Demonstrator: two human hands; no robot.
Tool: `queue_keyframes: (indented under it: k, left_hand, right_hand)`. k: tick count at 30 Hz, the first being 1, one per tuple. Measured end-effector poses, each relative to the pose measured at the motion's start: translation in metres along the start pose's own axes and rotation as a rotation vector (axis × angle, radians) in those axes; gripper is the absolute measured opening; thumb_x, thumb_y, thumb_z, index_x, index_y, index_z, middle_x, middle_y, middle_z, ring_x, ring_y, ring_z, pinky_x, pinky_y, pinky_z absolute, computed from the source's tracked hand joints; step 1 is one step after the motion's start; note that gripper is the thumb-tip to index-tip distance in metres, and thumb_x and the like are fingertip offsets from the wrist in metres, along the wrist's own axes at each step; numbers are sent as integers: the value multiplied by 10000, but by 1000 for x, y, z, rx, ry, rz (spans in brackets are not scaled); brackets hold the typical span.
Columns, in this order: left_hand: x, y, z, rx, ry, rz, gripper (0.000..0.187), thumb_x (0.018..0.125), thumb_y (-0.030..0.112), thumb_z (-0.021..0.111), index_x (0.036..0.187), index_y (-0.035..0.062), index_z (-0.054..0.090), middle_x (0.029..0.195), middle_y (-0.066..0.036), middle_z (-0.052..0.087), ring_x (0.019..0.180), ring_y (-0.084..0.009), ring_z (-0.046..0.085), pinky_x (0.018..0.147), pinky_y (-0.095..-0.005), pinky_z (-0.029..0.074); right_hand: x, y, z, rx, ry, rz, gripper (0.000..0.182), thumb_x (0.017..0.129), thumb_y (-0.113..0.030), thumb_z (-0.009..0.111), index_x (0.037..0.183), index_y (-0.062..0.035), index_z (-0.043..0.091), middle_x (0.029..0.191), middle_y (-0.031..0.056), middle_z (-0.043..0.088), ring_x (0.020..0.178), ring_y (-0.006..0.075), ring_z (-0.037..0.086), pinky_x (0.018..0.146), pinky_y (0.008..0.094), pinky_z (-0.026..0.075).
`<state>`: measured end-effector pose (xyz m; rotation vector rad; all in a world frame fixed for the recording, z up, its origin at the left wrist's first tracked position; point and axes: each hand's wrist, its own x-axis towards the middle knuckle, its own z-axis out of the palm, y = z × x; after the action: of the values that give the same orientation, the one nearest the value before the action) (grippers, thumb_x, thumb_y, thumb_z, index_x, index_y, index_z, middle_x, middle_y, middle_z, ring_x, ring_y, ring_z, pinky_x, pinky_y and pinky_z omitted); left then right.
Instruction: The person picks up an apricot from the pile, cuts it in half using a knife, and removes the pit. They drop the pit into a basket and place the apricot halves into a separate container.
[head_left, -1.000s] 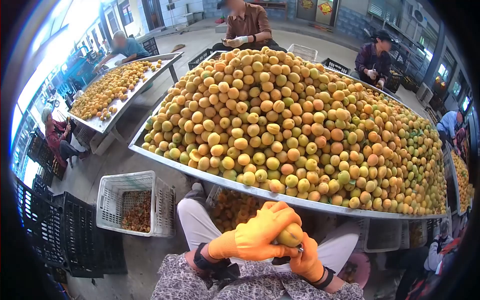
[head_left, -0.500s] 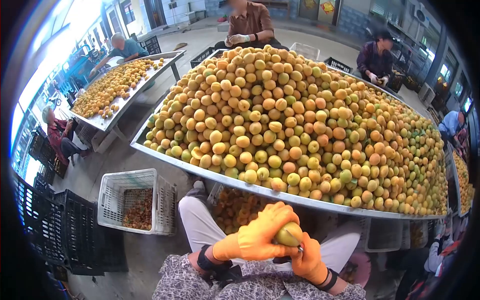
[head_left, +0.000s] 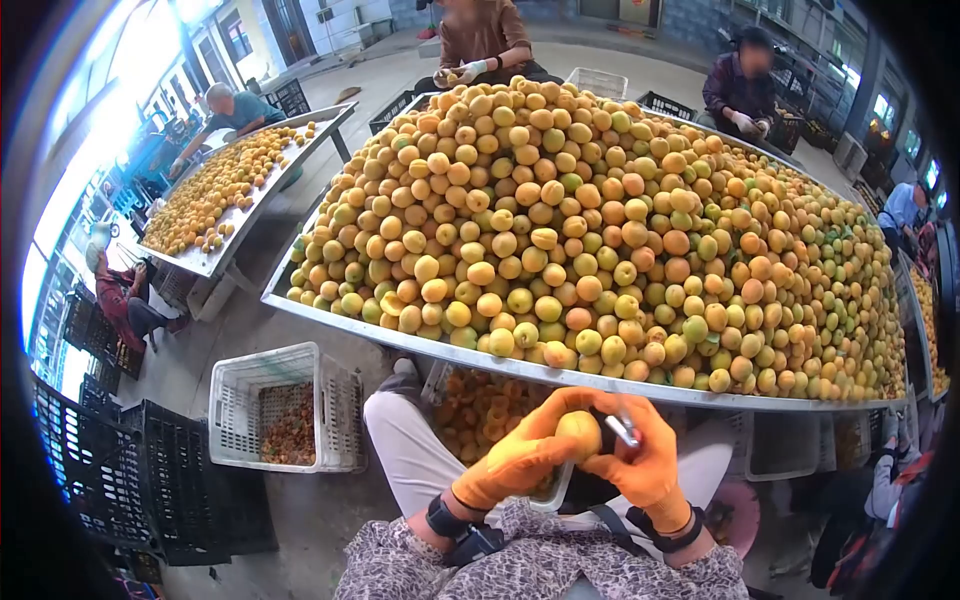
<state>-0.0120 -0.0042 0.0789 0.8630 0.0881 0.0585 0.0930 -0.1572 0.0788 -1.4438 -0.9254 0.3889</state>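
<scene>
Both of my hands wear orange gloves and are close together above my lap. My left hand is closed round a yellow-orange fruit. Right beside the fruit, my right hand grips a small metal tool, whose shiny end points up. Its exact shape is hard to make out. Beyond my hands, a metal-edged table bears a big heap of yellow, orange and greenish fruit. Below its edge, a crate holds cut fruit, partly hidden by my left hand.
On the floor at the left are a white crate with dark reddish pieces and stacked black crates. A second fruit table is at the upper left. Several people sit around the tables. A pink basin lies at my right.
My hands have come slightly apart and turned; the metal tool now stands up between them, off the fruit. The view has shifted a little, and the fruit remains in my left hand.
</scene>
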Motion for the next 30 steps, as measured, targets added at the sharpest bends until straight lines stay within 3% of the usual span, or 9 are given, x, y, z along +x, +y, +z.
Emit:
queue_keyframes:
  k: [5, 8, 15, 21, 23, 25, 27, 29, 30]
  left_hand:
    - [0, -20, 6, -318, 14, -23, 726, 877, 419, 630, 1387, -4, 333, 1127, -106, 540, 1036, -163, 536, 896, -280, 443]
    - [3, -31, -10, 514, 27, 180, 507, 951, 285, 470, 1361, 5, 367, 1197, -127, 510, 1081, -195, 517, 946, -314, 423]
    - [6, -38, 5, 778, 218, 432, 479, 1020, 370, 316, 1199, -17, 533, 1158, -131, 572, 993, -186, 555, 851, -315, 466]
    - [8, -39, 16, 618, 380, 415, 495, 1020, 355, 395, 1234, -73, 520, 838, -54, 652, 753, -130, 591, 737, -269, 485]
    - [7, -41, 12, 685, 394, 438, 526, 1018, 365, 421, 1273, -90, 492, 814, -48, 647, 744, -119, 587, 732, -267, 481]
    - [8, -43, -1, 934, 376, 587, 441, 1010, 296, 454, 1272, -56, 501, 877, -140, 691, 778, -239, 680, 700, -320, 516]
    - [12, -45, 2, 626, 453, 528, 511, 996, 439, 458, 1285, 20, 505, 760, -73, 608, 596, -129, 532, 579, -254, 465]
    - [2, -33, 1, -14, 410, 234, 510, 982, 530, 417, 1191, 76, 521, 681, -60, 542, 505, -119, 446, 450, -259, 381]
    - [-1, -27, -5, -32, 383, 177, 519, 975, 573, 374, 1102, 87, 505, 639, -52, 496, 466, -113, 382, 397, -250, 293]
  right_hand:
    - [3, -1, -3, -14, -191, 162, 642, 600, -97, 875, 1190, -62, 627, 1135, 126, 625, 984, 240, 626, 847, 316, 498]
    - [2, 2, -1, -173, -118, -53, 618, 599, -92, 863, 1169, -44, 627, 1120, 127, 628, 952, 253, 631, 818, 317, 502]
    - [-11, 11, 24, -159, 74, -98, 502, 699, -42, 734, 1182, -14, 599, 1061, 129, 616, 826, 225, 600, 765, 302, 486]
    - [-18, 31, 48, 178, 218, 63, 402, 829, -90, 632, 1207, 11, 544, 962, 60, 580, 800, 120, 520, 738, 265, 451]
    - [-19, 35, 55, 550, 347, 343, 337, 867, -101, 625, 1172, 22, 552, 944, 42, 594, 823, 103, 530, 755, 264, 450]
    - [-11, 30, 50, 622, 372, 381, 302, 901, -137, 611, 1158, 14, 560, 963, 37, 611, 778, 94, 540, 636, 235, 455]
    - [-5, 25, 27, 1033, 40, 527, 344, 942, -227, 560, 1197, 3, 539, 1009, 64, 615, 724, 128, 565, 513, 221, 443]
    - [-1, 15, 26, 1131, 124, 506, 450, 948, -297, 544, 1262, 21, 497, 1075, 107, 622, 660, 141, 550, 390, 215, 382]
    - [0, 11, 24, 1205, 136, 547, 426, 942, -249, 541, 1274, 13, 492, 1112, 124, 617, 631, 122, 528, 388, 201, 359]
